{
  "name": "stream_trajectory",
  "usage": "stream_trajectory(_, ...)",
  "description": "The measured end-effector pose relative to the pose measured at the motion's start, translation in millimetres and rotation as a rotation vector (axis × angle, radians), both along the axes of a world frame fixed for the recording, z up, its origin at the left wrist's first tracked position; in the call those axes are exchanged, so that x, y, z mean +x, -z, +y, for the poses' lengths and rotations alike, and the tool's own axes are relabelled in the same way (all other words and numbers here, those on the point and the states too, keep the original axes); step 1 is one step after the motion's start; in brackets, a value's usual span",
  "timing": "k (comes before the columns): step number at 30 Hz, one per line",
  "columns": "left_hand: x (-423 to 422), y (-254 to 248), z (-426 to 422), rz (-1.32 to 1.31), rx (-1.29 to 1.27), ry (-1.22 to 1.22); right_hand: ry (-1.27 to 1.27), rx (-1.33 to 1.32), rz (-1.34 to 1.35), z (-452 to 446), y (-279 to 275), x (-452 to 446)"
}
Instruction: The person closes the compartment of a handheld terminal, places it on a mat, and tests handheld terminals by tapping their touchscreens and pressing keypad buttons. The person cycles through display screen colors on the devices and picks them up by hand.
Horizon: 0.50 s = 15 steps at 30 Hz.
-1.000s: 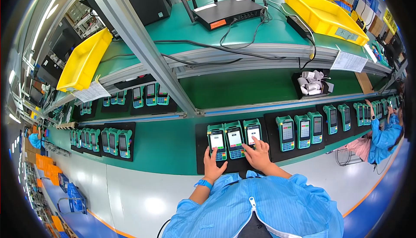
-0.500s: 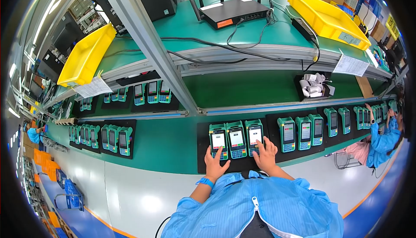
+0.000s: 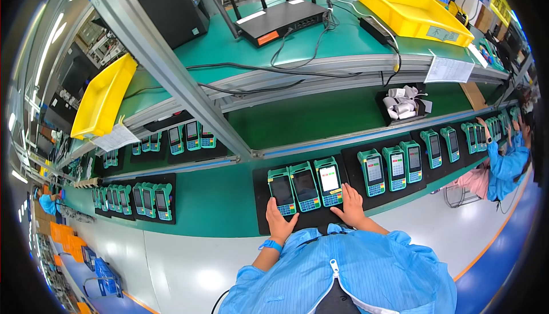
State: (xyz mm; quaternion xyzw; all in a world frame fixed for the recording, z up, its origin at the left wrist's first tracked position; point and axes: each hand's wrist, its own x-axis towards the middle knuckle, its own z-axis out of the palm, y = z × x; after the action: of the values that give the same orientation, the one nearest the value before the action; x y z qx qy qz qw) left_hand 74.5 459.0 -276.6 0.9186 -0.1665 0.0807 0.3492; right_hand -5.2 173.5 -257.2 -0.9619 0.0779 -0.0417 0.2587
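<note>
Three green-cased payment terminals stand in a row on a black mat point(image 3: 261, 185) in front of me. The left terminal point(image 3: 281, 188) and the middle terminal point(image 3: 305, 184) have dark screens. On the right terminal point(image 3: 330, 180) the screen is lit white, with a yellow strip near its bottom. My left hand point(image 3: 278, 222) is at the lower left edge of the left terminal, thumb spread away from the fingers. Beside the lower right edge of the right terminal lies my right hand point(image 3: 351, 206), fingers stretched out. Neither hand grips anything; whether the fingertips touch the cases, I cannot tell.
More terminals point(image 3: 394, 168) stand on mats to the right, others point(image 3: 153, 200) to the left. A metal post point(image 3: 166, 68) rises before the upper shelf, which carries a router point(image 3: 283, 22) and yellow trays point(image 3: 414, 14). A co-worker in a blue sleeve point(image 3: 506, 157) sits far right.
The left and middle screens have gone from lit to dark. Both hands have drawn off the terminals' fronts to their outer lower edges. The camera view has shifted and tilted slightly.
</note>
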Motion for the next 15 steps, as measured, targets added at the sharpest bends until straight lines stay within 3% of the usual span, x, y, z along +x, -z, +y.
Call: stream_trajectory(15,-2,1,-4,0.055,0.039,-0.051,-0.027,-0.05,0.014,-12,1,0)
